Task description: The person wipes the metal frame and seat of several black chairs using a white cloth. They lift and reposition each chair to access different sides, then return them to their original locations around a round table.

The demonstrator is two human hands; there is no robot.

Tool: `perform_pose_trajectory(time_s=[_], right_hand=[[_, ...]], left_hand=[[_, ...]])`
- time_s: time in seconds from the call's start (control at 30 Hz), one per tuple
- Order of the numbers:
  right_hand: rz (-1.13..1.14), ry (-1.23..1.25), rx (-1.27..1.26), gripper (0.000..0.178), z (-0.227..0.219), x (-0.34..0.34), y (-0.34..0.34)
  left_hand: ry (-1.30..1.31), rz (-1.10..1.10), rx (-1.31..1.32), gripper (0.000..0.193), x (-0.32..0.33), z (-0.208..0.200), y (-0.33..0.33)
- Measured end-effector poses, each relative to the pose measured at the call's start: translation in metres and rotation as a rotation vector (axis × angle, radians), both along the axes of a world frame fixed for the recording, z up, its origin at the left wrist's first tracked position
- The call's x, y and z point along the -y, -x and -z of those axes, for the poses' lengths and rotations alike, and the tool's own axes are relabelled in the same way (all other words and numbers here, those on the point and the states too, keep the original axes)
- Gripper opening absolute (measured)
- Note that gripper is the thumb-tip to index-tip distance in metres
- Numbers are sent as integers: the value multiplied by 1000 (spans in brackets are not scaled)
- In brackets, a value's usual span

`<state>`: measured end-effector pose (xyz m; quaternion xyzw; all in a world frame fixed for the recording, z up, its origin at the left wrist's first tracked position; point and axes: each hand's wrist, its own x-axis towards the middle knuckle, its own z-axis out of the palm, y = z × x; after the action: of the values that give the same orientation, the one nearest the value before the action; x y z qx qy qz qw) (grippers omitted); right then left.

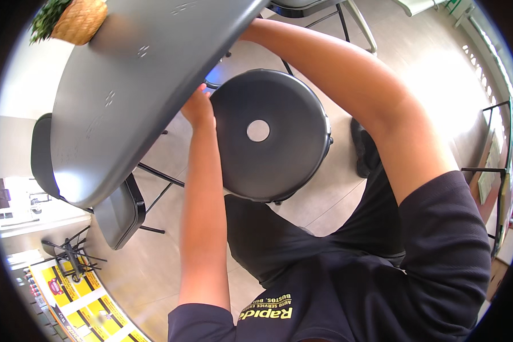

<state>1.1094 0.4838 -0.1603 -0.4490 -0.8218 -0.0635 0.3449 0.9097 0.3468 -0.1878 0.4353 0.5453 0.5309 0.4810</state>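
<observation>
Left hand (199, 108) at the edge of the grey table (125, 85), front left of the person; grip cannot be told. Hidden past that edge: right hand, state unconfirmed. Handling appears under way; completion and remainder unverified. Round black stool (279, 154) just beside left hand

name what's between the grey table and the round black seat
In the head view: the left hand, partly hidden by the grey table, its forearm, and some floor.
</observation>
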Motion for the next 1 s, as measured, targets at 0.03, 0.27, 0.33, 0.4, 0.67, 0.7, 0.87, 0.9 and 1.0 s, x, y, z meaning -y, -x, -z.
perform_pose_trajectory(time_s=[0.03,0.27,0.33,0.4,0.67,0.7,0.87,0.9,1.0], right_hand=[[0,65,-85,44,-3,5,21],[143,241,-549,38,-58,15,67],[-32,224,-474,35,-64,2,68],[-173,306,-320,40,-65,4,85],[-399,271,-705,45,0,21,93],[-392,263,-726,47,9,19,92],[-372,355,-605,47,75,11,87],[-393,397,-590,47,87,10,87],[-400,477,-554,47,127,-3,77]], left_hand=[[15,-16,-2,33,-2,-2,15],[105,-90,-99,31,-3,-11,39],[105,-96,-129,32,-3,-11,33],[132,-120,-265,34,4,-18,28],[334,-116,-500,42,14,-15,5],[356,-126,-499,44,11,-16,-2],[446,-189,-546,51,-8,-27,-12],[481,-177,-564,51,-11,-31,-6],[396,-193,-399,48,-30,-22,-8]])
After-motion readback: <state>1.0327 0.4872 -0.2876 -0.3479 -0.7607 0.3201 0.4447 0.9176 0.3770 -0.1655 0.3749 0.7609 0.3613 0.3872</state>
